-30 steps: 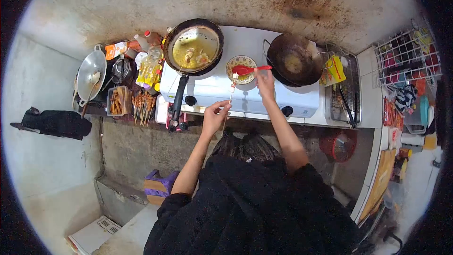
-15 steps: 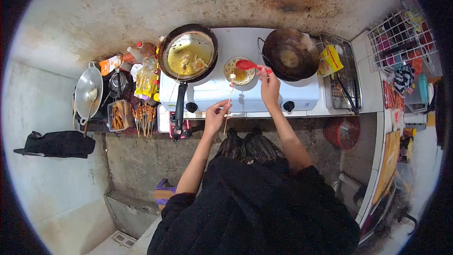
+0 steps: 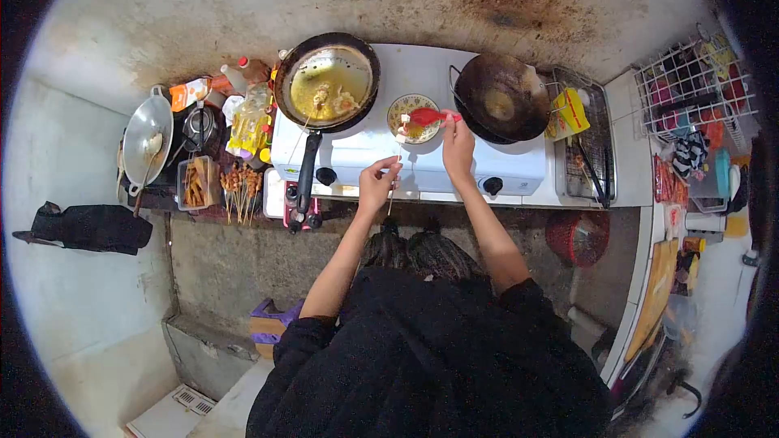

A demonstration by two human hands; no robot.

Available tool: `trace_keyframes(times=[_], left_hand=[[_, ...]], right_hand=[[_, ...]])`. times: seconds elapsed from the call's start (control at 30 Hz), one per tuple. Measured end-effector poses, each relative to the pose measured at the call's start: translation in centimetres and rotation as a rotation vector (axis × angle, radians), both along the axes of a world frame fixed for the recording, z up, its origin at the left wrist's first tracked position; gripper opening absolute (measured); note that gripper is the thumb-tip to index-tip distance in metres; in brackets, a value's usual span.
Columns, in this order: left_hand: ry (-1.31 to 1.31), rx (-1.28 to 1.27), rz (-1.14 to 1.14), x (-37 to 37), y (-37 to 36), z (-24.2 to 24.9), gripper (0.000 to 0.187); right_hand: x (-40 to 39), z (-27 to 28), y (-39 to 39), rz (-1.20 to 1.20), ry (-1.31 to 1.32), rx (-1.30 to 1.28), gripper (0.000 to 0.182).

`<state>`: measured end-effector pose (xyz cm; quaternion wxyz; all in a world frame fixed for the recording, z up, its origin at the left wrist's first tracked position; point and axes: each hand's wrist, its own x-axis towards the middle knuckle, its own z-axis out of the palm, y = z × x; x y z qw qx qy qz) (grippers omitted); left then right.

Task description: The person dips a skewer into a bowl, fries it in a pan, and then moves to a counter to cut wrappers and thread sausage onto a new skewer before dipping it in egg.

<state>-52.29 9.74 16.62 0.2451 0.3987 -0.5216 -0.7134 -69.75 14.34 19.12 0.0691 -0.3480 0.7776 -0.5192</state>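
In my left hand [image 3: 379,184] is a thin skewer [image 3: 397,164], pinched between closed fingers. Small white pieces of food [image 3: 402,138] sit on its upper end, at the near side of a patterned bowl [image 3: 395,108] with yellowish liquid in it. My right hand [image 3: 459,148] grips the handle of a red spoon [image 3: 427,117], whose head is over the bowl. To the left, a frying pan [image 3: 306,53] holds yellow oil, with battered food [image 3: 322,99] on a stick leaning over the rim.
A dark wok [image 3: 503,85] stands on the stove's [image 3: 446,166] right side. Browned skewers [image 3: 241,186], a plastic box of fried pieces [image 3: 197,182] and a silver wok [image 3: 148,134] are at left. A wire rack [image 3: 596,113] lies right. The pan handle [image 3: 308,174] juts towards me.
My right hand has brought the spoon slightly lower and left over the bowl. The skewer's tip with the white pieces stays at the bowl. The whole view has shifted slightly.
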Motion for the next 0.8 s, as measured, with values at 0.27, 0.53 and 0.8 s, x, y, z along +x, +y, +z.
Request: trace_keyframes(times=[0.27, 0.53, 0.8], left_hand=[[-0.048, 0.028, 0.03, 0.1, -0.3, 0.3, 0.026], [-0.001, 0.069, -0.039, -0.4, 1.6, 1.5, 0.028], [-0.008, -0.102, -0.075, 0.1, 2.6, 0.3, 0.025]], right_hand=[[0.0, -2.0, 0.1, -0.008, -0.16, -0.043, 0.025], [0.7, -0.7, 0.0, 0.089, -0.943, 0.16, 0.04], [1.0, 1.5, -0.6, 0.236, -0.788, 0.087, 0.035]])
